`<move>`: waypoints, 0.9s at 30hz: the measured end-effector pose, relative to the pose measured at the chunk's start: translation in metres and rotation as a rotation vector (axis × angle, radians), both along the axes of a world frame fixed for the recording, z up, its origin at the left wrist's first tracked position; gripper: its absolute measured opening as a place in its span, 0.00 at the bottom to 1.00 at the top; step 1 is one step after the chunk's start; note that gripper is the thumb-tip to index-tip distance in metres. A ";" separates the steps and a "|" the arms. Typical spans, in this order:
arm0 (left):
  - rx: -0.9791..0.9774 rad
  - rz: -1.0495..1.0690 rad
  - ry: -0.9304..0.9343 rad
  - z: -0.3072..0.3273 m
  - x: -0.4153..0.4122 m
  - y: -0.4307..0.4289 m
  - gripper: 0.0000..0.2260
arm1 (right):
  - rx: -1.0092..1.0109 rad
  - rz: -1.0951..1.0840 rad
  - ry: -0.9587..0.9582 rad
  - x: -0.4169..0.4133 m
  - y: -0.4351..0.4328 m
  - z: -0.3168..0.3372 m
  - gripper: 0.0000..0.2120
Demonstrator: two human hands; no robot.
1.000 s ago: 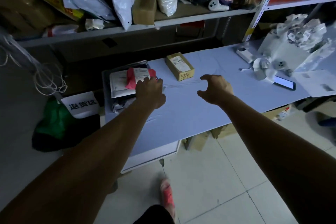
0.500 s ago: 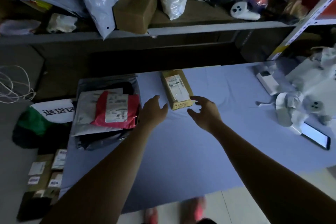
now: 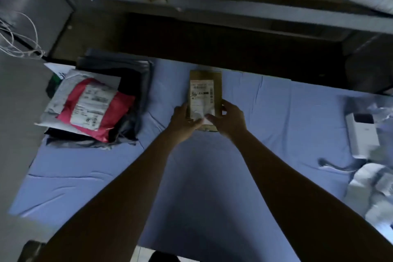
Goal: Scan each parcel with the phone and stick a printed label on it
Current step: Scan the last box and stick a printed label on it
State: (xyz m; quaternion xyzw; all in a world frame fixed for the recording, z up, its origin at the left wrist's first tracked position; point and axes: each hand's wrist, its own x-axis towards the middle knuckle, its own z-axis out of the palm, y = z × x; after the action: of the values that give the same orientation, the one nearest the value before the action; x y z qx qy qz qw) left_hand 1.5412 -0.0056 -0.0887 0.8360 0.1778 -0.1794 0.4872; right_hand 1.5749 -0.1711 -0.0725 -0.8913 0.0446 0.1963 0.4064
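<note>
Bench (image 3: 276, 123), blue-covered: a pile of poly mailers (image 3: 95, 108) sits at its left, well apart from the small cardboard parcel (image 3: 205, 83) lying mid-bench toward the far edge. Our left hand (image 3: 182, 123) and right hand (image 3: 230, 121) clasp its near end, fingers curled at the sides, thumbs on its shipping label (image 3: 202, 100). We judge it best to draw it closer label-side up, with thumbs clear of the barcode for scanning.
</note>
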 end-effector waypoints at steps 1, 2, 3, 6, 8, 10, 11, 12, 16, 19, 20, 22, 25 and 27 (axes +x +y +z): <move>-0.010 0.000 -0.010 0.002 -0.004 -0.005 0.32 | 0.030 -0.016 -0.002 -0.005 -0.006 0.001 0.24; -0.006 -0.007 -0.025 0.006 -0.008 -0.011 0.33 | 0.065 -0.039 -0.005 -0.012 -0.014 0.003 0.23; 0.003 -0.018 -0.042 0.009 -0.013 -0.018 0.34 | 0.099 -0.064 -0.008 -0.019 -0.021 0.006 0.23; 0.023 -0.047 -0.086 0.023 -0.036 -0.044 0.35 | 0.172 -0.109 -0.037 -0.050 -0.050 0.018 0.25; -0.026 -0.081 -0.103 0.030 -0.054 -0.062 0.35 | 0.177 -0.125 -0.062 -0.073 -0.073 0.028 0.27; -0.074 -0.110 -0.112 0.036 -0.075 -0.084 0.34 | 0.175 -0.145 -0.081 -0.100 -0.098 0.038 0.28; -0.089 -0.122 -0.118 0.038 -0.087 -0.095 0.34 | 0.173 -0.156 -0.088 -0.114 -0.110 0.042 0.28; -0.100 -0.135 -0.129 0.039 -0.101 -0.107 0.34 | 0.167 -0.167 -0.094 -0.130 -0.121 0.046 0.27; -0.112 -0.184 -0.116 0.042 -0.165 -0.153 0.32 | 0.109 -0.201 -0.107 -0.203 -0.162 0.055 0.26; -0.067 -0.241 -0.082 0.043 -0.209 -0.184 0.32 | 0.087 -0.249 -0.074 -0.255 -0.192 0.054 0.24; -0.046 -0.265 -0.075 0.044 -0.221 -0.194 0.32 | 0.091 -0.270 -0.055 -0.269 -0.202 0.052 0.24; -0.016 -0.288 -0.066 0.045 -0.237 -0.212 0.32 | 0.109 -0.301 -0.021 -0.290 -0.221 0.049 0.23; 0.007 -0.291 -0.046 0.042 -0.251 -0.239 0.33 | 0.100 -0.307 -0.018 -0.304 -0.243 0.045 0.22; 0.031 -0.269 -0.030 0.038 -0.256 -0.254 0.34 | 0.096 -0.302 -0.014 -0.307 -0.255 0.039 0.22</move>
State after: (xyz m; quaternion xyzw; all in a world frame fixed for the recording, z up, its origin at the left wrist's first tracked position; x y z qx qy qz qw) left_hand 1.2852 -0.2595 -0.0510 0.8622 0.0596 -0.2280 0.4483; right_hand 1.2682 -0.4264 -0.0339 -0.8553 0.1658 0.1286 0.4738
